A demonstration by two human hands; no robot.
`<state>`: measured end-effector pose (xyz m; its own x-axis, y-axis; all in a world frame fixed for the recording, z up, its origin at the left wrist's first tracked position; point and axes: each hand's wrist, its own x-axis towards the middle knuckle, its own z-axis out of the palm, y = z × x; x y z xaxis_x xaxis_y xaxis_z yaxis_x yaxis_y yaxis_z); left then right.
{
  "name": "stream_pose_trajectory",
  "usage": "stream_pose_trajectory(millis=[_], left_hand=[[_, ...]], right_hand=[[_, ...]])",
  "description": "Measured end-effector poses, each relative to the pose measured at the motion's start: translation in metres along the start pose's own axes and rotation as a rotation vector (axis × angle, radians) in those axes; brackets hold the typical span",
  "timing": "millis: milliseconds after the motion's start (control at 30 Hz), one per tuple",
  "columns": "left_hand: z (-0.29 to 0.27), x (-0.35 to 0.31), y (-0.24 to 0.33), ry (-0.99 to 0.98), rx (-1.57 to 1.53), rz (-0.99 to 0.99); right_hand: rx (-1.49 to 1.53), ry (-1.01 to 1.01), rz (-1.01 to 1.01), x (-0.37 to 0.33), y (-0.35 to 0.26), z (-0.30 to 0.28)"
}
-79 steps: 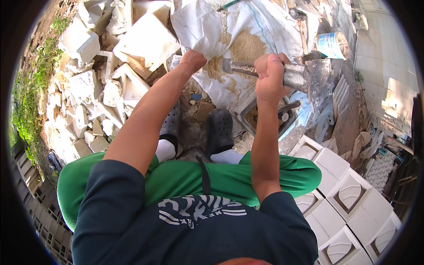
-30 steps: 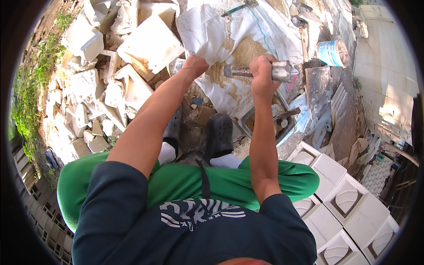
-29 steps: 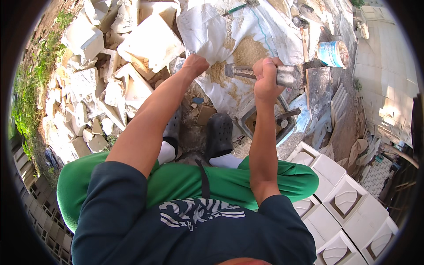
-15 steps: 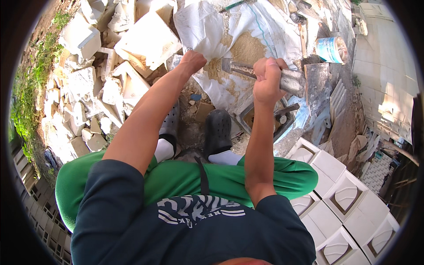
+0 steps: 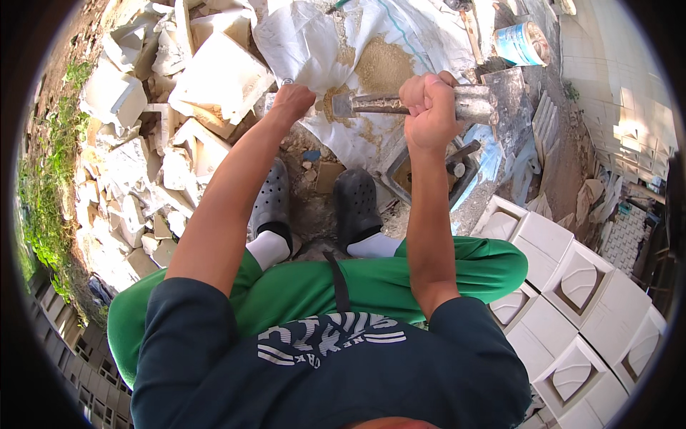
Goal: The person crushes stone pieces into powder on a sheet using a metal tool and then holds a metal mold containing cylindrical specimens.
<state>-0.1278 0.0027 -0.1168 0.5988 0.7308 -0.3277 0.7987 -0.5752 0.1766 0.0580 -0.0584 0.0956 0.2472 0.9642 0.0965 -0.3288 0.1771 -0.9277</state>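
My left hand (image 5: 291, 102) is closed at the near-left edge of a white woven sheet (image 5: 300, 43), whose folds gather at the fist. My right hand (image 5: 431, 107) is wrapped round a flat-bladed hand tool (image 5: 379, 104) crusted with dried grey cement, held level above the sheet. Its squarish blade points left, and the thick crusted end sticks out right of my fist. Beige sand (image 5: 386, 64) lies on the sheet beyond the tool. Below my right hand, a dark-rimmed tub (image 5: 398, 175) shows partly behind the forearm, with a stubby handle (image 5: 464, 151) across it.
Broken white blocks (image 5: 221, 71) are heaped at left. A blue-and-white bucket (image 5: 519, 44) lies on its side at far right, above a grey board (image 5: 509, 93). Patterned white blocks (image 5: 547, 314) stand in rows at near right. My dark clogs (image 5: 355, 200) are between my arms.
The view has shifted, so the surroundings sit higher in the picture. The tool in my right hand has turned closer to level, and both hands keep their grip.
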Motion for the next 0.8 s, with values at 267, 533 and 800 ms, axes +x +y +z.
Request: stream_pose_trajectory(millis=[267,533,800], left_hand=[[-0.01,0.003,0.012,-0.013,0.028,0.029],[-0.009,0.008,0.014,-0.036,-0.015,0.008],[-0.012,-0.004,0.01,-0.014,0.012,-0.005]], right_hand=[[-0.108,0.007,0.08,0.001,0.037,-0.008],[-0.131,0.123,-0.01,-0.009,0.046,-0.033],[-0.203,0.044,0.058,0.013,-0.005,0.006]])
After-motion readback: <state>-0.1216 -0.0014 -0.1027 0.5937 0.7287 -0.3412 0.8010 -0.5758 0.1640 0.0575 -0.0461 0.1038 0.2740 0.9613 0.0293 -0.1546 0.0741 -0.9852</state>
